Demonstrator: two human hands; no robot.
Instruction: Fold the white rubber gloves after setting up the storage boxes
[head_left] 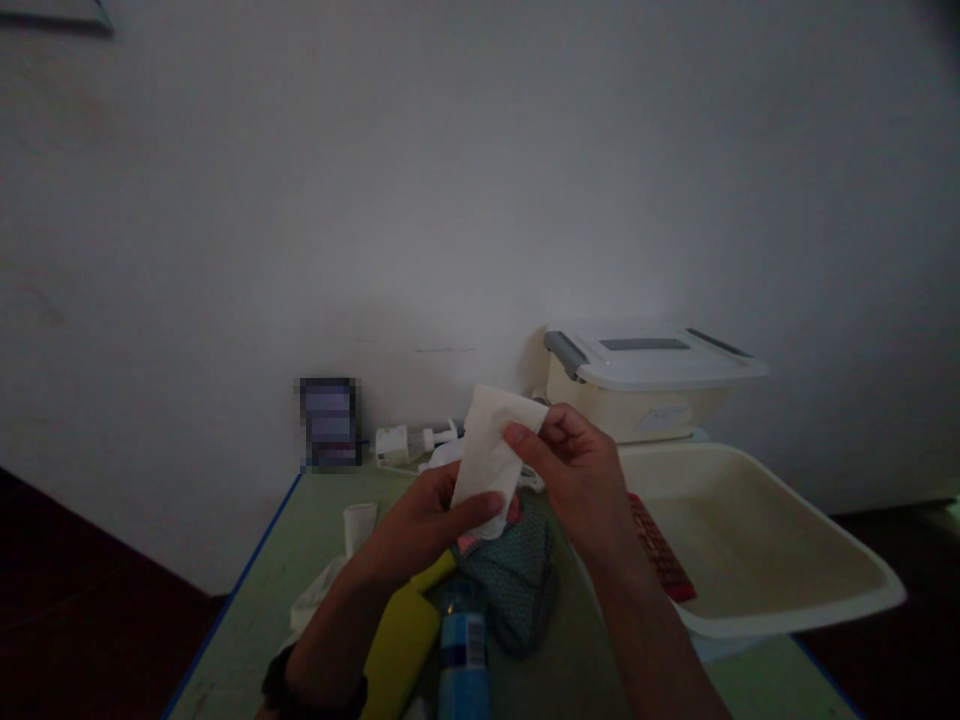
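Between both hands, above the table, is a folded white tissue (491, 440). My left hand (442, 515) grips its lower end, thumb on the near face and fingers behind. My right hand (574, 470) pinches its upper right edge between thumb and curled fingers. Beneath the hands lies a grey-green knitted cloth (514, 575), partly hidden by them. A bottle of blue liquid (463, 655) with a label lies nearer to me. Beside it is a yellow piece (401, 650), partly covered by my left forearm.
A cream basin (757, 535) with a red slotted piece (664, 550) inside stands at the right. Behind it sits a lidded storage box (637, 400). A pump bottle (409, 443) lies near the wall, beside a blurred dark device (330, 422). White cloth (319, 595) lies left on the green table (247, 610).
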